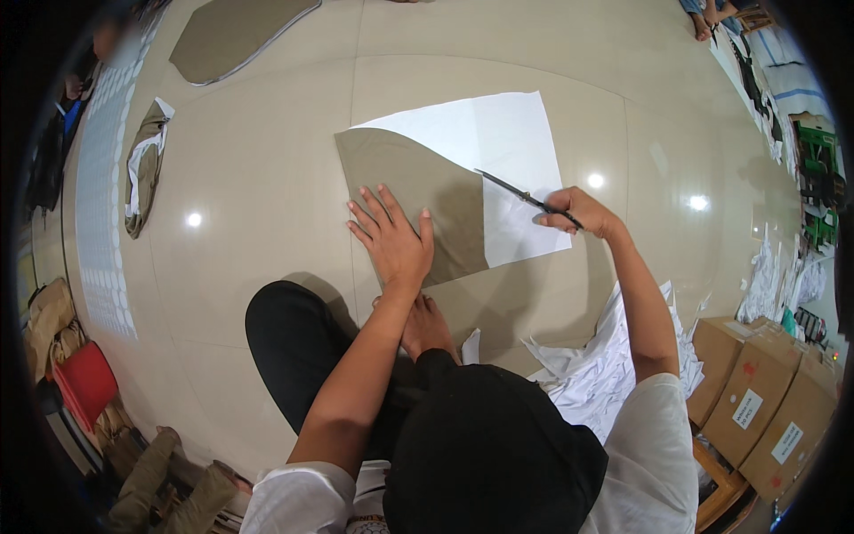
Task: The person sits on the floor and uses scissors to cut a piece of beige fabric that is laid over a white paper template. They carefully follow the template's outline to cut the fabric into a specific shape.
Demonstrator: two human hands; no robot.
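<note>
An olive-brown fabric piece (436, 196) with a curved upper edge lies flat over a larger white sheet (520, 133) on the tiled floor. My left hand (394, 240) presses flat on the brown fabric near its lower left, fingers spread. In my right hand (583, 214) is a pair of black scissors (516, 189), its handles gripped at the sheet's right edge. The blades look closed or nearly so, and their tip points up-left to where the brown fabric's curve meets its right edge. Whether the tip touches the fabric I cannot tell.
White scraps (592, 360) are heaped by my right side. Cardboard boxes (747, 392) stand at the lower right. Another brown piece (240, 36) lies at the far left, and a folded brown-and-white bundle (145, 169) nearer the left. A red object (86, 383) sits lower left.
</note>
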